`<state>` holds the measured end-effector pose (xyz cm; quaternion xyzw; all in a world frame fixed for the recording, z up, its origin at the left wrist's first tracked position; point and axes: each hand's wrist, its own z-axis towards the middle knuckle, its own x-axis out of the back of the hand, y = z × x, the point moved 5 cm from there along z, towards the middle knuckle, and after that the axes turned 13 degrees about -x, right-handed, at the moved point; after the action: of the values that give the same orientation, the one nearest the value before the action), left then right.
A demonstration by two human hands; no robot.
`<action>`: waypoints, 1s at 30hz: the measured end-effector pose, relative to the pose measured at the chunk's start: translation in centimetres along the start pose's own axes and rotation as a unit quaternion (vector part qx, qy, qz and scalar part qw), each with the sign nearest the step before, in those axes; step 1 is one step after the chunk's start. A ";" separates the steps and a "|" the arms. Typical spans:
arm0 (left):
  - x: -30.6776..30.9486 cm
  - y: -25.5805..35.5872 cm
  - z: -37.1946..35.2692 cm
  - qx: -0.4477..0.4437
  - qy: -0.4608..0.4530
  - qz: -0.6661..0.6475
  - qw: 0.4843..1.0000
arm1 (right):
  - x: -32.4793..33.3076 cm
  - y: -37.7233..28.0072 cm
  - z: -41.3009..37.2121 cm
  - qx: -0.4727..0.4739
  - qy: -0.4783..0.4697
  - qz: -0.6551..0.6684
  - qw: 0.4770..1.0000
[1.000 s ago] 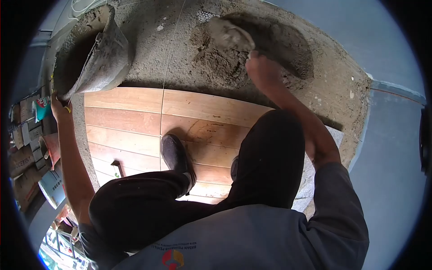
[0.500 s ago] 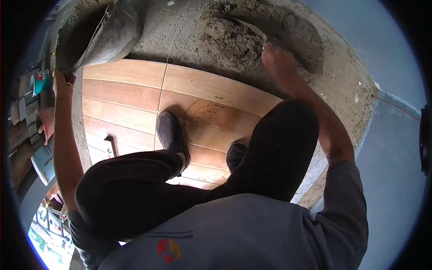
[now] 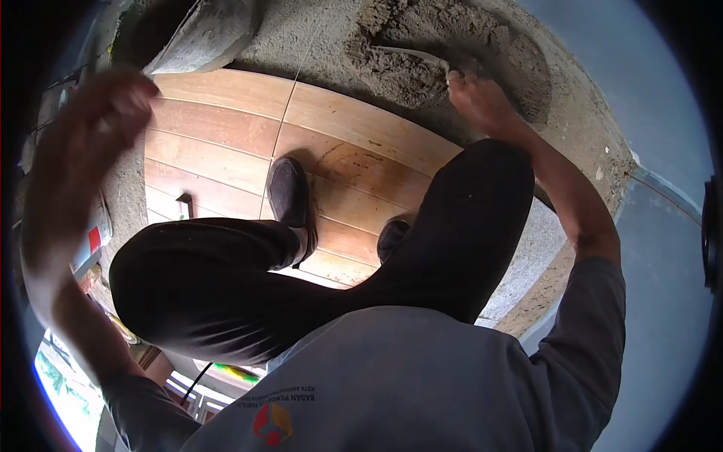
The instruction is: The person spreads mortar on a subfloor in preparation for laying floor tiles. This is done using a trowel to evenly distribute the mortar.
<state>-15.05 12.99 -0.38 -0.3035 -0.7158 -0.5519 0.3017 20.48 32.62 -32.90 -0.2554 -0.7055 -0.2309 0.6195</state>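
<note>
My right hand [image 3: 482, 102] is closed round the handle of a trowel, whose thin curved blade [image 3: 413, 52] rests in a heap of wet grey mortar [image 3: 407, 83]. My left hand [image 3: 105, 124] is raised at the left, blurred by motion, with its fingers loosely apart and nothing visible in them. Just beyond it, at the top left, is a grey, mortar-smeared bucket [image 3: 215, 38], its dark mouth partly cut off by the view. Wood-look floor tiles [image 3: 218, 113] border the rough mortar bed.
My shoes [image 3: 288, 192] stand on the tiles between my bent knees. A small dark angled tool [image 3: 185, 203] lies on the tiles at left. A blue-grey wall [image 3: 663, 241] runs along the right. A thin string [image 3: 285, 120] crosses the tiles. Containers and clutter stand at the left, behind my arm.
My left hand has let go of the bucket's rim and come back towards me. My right hand and the trowel remain in the mortar with little movement. The view has shifted slightly.
</note>
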 end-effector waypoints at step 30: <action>-9.7 5.7 -2.1 -0.356 -0.434 0.047 0.826 | 3.7 1.7 3.8 0.076 -0.120 0.143 0.980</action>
<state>-4.34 11.16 -3.96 -0.6312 -0.5119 -0.5647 -0.1434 18.33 36.58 -29.74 -0.3316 -0.7463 -0.0535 0.5746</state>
